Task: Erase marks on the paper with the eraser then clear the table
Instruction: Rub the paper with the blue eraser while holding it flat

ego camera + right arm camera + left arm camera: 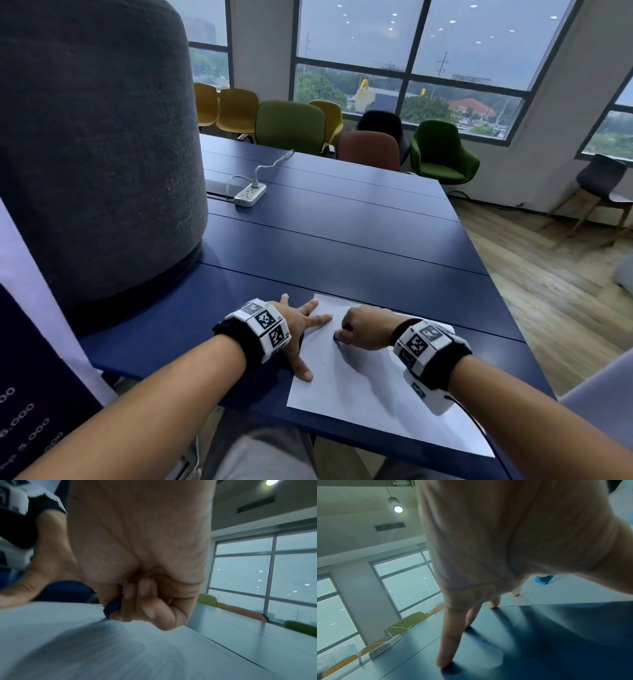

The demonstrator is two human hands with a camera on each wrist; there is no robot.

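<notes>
The small blue rubber eraser (112, 607) is mostly hidden in the right hand's (364, 327) curled fingers, on the white paper sheet (370, 394). The left hand (296, 327) lies spread flat over the paper's edge. A white power strip (250, 194) lies well beyond the paper.

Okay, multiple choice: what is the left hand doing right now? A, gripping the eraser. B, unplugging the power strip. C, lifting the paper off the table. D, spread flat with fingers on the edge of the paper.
D: the left hand lies spread with straight fingers on the table, some fingertips pressing the left edge of the paper, while the right hand grips the blue eraser.
</notes>
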